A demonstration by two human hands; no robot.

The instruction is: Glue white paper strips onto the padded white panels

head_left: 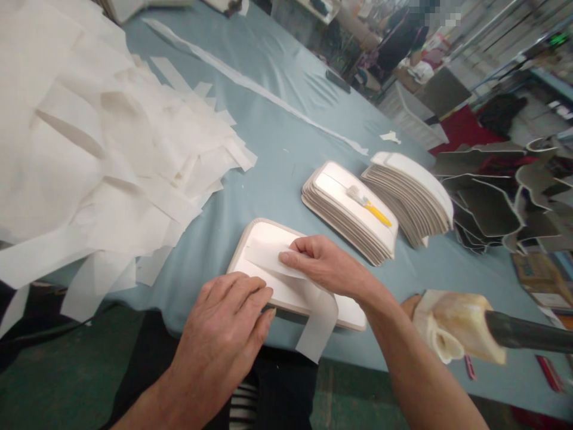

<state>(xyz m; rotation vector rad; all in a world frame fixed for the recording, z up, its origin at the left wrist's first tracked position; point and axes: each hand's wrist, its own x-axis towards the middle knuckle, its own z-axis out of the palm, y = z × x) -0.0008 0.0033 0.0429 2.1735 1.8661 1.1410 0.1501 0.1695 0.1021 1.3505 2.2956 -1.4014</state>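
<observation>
In front of me a white panel (351,313) with rounded corners and a brownish edge lies at the near side of the table; it looks like the top of a small stack. My right hand (320,263) pinches a white strip (264,254) between thumb and fingers. One end of this strip lies along the panel's top, while the other loops over the near edge and hangs down. Bent over the panel's near left edge, my left hand (233,316) holds it, fingers on top and thumb lower at the side.
A heap of loose white strips (134,155) covers the left of the table. Beyond the panel stand two stacks of curved panels (349,224), (409,197), the nearer bearing a yellow-handled brush (376,212). At right are a glue-stained container (456,325) and dark curved pieces (487,203).
</observation>
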